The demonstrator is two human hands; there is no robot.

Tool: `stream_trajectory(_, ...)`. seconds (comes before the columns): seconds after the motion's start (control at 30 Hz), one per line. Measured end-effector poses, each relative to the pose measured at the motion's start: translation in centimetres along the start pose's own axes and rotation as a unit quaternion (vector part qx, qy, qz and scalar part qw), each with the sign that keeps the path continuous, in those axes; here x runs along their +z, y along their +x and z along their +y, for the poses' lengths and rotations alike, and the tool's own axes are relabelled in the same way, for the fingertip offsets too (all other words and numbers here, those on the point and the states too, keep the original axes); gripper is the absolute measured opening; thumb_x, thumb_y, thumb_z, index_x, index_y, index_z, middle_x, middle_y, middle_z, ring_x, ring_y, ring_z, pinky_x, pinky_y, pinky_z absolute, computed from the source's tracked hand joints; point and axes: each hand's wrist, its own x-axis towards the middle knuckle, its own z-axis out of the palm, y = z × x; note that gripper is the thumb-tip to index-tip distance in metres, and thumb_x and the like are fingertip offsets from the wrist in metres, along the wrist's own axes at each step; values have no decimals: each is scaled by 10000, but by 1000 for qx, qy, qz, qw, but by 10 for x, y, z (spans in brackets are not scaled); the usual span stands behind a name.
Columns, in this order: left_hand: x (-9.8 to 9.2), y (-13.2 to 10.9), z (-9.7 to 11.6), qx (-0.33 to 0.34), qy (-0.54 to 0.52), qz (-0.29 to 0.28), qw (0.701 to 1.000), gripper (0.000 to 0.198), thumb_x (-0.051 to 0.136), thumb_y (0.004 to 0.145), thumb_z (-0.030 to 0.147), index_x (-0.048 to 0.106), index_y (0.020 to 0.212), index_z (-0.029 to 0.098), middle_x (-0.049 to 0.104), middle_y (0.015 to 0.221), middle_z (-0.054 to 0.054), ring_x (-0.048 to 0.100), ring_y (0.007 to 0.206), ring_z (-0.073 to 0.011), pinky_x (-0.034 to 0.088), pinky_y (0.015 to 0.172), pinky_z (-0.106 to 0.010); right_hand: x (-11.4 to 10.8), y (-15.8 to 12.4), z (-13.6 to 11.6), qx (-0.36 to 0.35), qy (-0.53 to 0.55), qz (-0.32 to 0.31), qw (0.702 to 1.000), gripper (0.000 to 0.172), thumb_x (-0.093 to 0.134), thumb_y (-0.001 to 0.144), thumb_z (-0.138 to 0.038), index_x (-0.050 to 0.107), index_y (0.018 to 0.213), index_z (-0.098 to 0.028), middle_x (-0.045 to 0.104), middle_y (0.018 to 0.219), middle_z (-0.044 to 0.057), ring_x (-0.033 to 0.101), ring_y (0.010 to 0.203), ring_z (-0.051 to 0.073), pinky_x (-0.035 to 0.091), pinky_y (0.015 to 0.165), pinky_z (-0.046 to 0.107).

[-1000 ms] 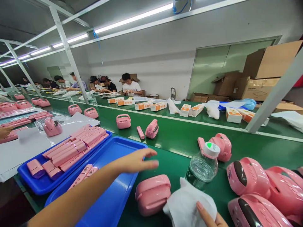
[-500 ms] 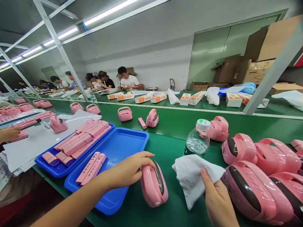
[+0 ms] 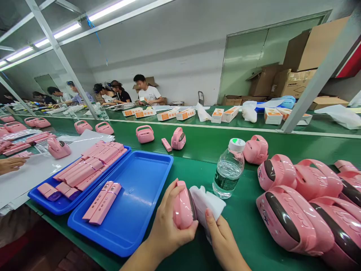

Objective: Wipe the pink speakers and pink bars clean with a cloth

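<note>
My left hand is wrapped round a glossy pink case with a dark front panel, of the same look as the handled pink units nearby. In my right hand a folded white cloth is pinched between thumb and fingers. The cloth lies against the dark front of the pink case. Left of my hands, a blue tray holds a pair of pink bars. A clear water bottle with a white cap stands just beyond the cloth.
Several handled pink units crowd the right side. Another blue tray at the left is piled with pink bars. A co-worker's hand reaches in from the left. White-and-orange boxes line the raised shelf behind.
My left hand has lifted the pink case off the green surface and turned it. My right hand has brought the cloth leftward against its front.
</note>
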Motion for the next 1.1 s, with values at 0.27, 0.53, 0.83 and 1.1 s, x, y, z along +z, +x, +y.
stream_trajectory(0.27,-21,-6,-11,-76,-392,-68,914,676,657,637,360,451,1276,287,505,1312,-34,445,1199,-302,387,989,-369,-4,5,3,15,-10,1,1000,617,363,867,-572,486,1267,-118,565,1237,133,505,1159,272,400,981,389)
stream_trajectory(0.53,-14,-5,-16,-59,-427,-48,901,620,635,710,359,440,1295,293,520,1302,-32,442,1205,-300,352,1019,-386,14,-9,3,-254,-219,-125,934,499,374,923,-325,270,1404,-239,418,1386,73,352,1288,250,336,1041,395)
stream_trajectory(0.83,-16,-7,-11,-68,-425,-40,902,627,640,686,347,462,1280,255,526,1294,-57,438,1203,-338,357,1005,-439,10,-10,-10,-234,-220,-141,936,491,404,905,-244,310,1381,-317,399,1399,8,362,1284,244,314,1051,403)
stream_trajectory(1.1,-14,-12,-7,-53,-453,-17,890,598,646,643,325,518,1221,243,562,1249,-72,478,1159,-343,370,988,-465,7,-4,-11,1,-73,-86,994,478,341,900,-487,645,1061,-155,689,893,90,618,846,270,489,778,385)
